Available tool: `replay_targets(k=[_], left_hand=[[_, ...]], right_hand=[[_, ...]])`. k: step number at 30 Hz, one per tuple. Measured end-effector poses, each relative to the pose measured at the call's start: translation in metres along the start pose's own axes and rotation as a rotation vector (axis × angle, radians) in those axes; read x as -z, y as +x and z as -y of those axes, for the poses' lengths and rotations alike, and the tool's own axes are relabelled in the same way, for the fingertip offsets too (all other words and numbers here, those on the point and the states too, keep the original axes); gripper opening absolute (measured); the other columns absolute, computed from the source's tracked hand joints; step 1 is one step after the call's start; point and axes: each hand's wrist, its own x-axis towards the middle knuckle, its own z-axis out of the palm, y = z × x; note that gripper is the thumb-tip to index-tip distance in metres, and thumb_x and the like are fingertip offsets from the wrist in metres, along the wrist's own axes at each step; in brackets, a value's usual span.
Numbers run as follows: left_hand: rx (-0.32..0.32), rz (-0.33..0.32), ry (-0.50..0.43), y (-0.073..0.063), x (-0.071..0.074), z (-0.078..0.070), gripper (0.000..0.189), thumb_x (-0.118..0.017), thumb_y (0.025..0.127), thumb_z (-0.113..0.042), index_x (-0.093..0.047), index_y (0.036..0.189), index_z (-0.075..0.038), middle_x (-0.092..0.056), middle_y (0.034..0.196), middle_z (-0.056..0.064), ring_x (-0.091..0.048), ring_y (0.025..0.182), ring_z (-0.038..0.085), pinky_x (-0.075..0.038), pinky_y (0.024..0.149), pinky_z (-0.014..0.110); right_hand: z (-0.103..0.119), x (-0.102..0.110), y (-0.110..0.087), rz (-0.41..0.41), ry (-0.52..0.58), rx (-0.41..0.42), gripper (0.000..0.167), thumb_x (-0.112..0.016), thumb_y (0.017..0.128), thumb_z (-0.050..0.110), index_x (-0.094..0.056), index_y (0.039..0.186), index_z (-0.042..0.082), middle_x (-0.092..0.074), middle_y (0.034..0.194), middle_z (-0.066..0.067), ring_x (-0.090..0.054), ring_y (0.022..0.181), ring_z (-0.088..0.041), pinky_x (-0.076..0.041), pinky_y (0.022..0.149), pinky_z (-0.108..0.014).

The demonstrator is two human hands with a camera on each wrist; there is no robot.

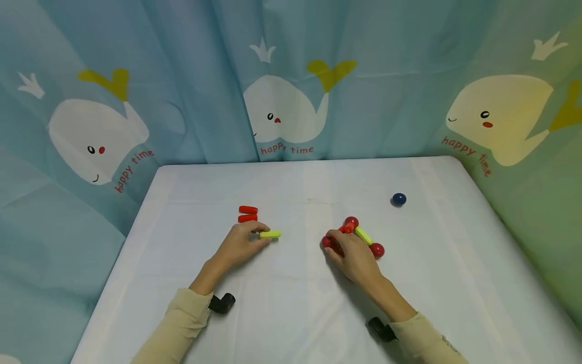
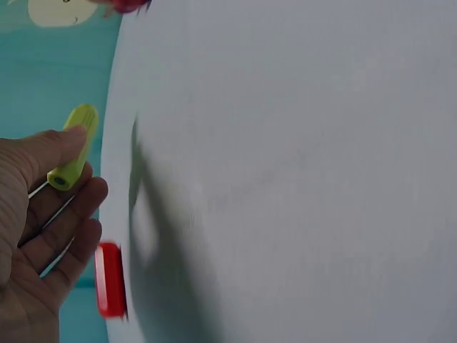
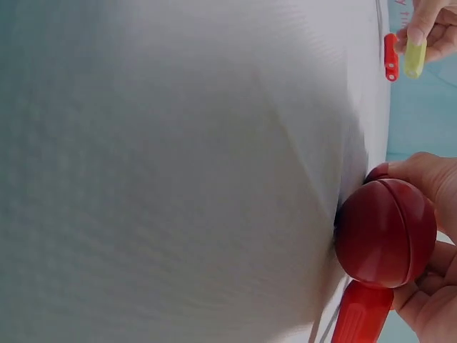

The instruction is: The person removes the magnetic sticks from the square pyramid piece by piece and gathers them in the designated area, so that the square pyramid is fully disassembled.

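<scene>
My left hand [image 1: 243, 242] pinches a yellow-green stick [image 1: 271, 234] between thumb and fingers. In the left wrist view, the stick [image 2: 75, 146] is held at a tilt, with a small dark spot on its end. Right of centre, my right hand [image 1: 356, 258] grips part of a joined figure of red balls and short sticks. The right wrist view shows a large glossy red ball [image 3: 385, 232] against the fingers, with a red stick [image 3: 363, 314] meeting it. Another red ball [image 1: 377, 250] and a yellow-green stick [image 1: 364, 235] show beside the hand, which hides part of the figure.
Two red sticks [image 1: 248, 209] lie side by side just beyond my left hand. A dark blue ball [image 1: 399, 199] sits at the back right of the white table [image 1: 291, 303]. A curtain [image 1: 195, 101] with whale prints hangs along the table's back and sides.
</scene>
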Motion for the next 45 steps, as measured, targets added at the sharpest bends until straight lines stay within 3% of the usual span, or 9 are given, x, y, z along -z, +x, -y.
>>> replay_targets(k=[9,15,21,29,42,45], left_hand=[[0.092,-0.020,0.041,-0.005,0.020,0.021,0.023,-0.083,0.085,-0.006,-0.075,0.106,-0.001,-0.071,0.087,0.004,-0.058,0.074,0.014,-0.051,0.067,0.026],[0.135,-0.004,0.108,-0.006,0.030,0.029,0.024,-0.083,0.085,-0.007,-0.075,0.106,0.000,-0.071,0.087,0.005,-0.058,0.074,0.015,-0.051,0.067,0.026],[0.127,0.042,0.232,-0.003,0.039,0.031,0.023,-0.082,0.087,-0.009,-0.076,0.107,-0.001,-0.074,0.096,0.008,-0.064,0.078,0.018,-0.053,0.070,0.031],[0.101,0.093,0.340,0.003,0.044,0.031,0.021,-0.082,0.087,-0.011,-0.077,0.106,-0.003,-0.072,0.093,0.006,-0.063,0.077,0.017,-0.054,0.068,0.033],[0.114,0.067,0.358,0.004,0.047,0.025,0.027,-0.084,0.085,-0.014,-0.074,0.109,-0.003,-0.074,0.101,0.007,-0.068,0.079,0.017,-0.054,0.066,0.033],[0.078,0.045,0.332,0.002,0.047,0.020,0.025,-0.081,0.088,-0.015,-0.074,0.109,-0.004,-0.075,0.102,0.007,-0.067,0.079,0.017,-0.052,0.066,0.032]], right_hand=[[0.000,0.001,-0.001,-0.016,-0.008,0.002,0.040,-0.086,0.083,0.014,-0.069,0.118,0.004,-0.073,0.101,-0.013,-0.065,0.086,-0.026,-0.058,0.079,-0.043],[0.001,-0.001,-0.002,-0.011,-0.013,0.002,0.042,-0.086,0.084,0.016,-0.069,0.120,0.004,-0.073,0.100,-0.012,-0.063,0.085,-0.024,-0.058,0.077,-0.040],[0.001,-0.002,-0.003,-0.026,-0.014,0.005,0.041,-0.086,0.084,0.016,-0.070,0.120,0.004,-0.073,0.099,-0.011,-0.063,0.083,-0.023,-0.058,0.075,-0.040],[0.000,-0.003,-0.003,-0.024,-0.022,0.006,0.040,-0.086,0.084,0.016,-0.069,0.119,0.005,-0.073,0.097,-0.011,-0.061,0.080,-0.022,-0.056,0.072,-0.038],[0.001,-0.003,-0.004,-0.040,-0.021,0.013,0.040,-0.086,0.083,0.015,-0.070,0.118,0.004,-0.072,0.095,-0.010,-0.059,0.079,-0.021,-0.055,0.070,-0.036],[0.000,-0.003,-0.004,-0.038,-0.019,0.024,0.039,-0.086,0.084,0.014,-0.070,0.117,0.004,-0.072,0.094,-0.009,-0.059,0.078,-0.020,-0.055,0.070,-0.036]])
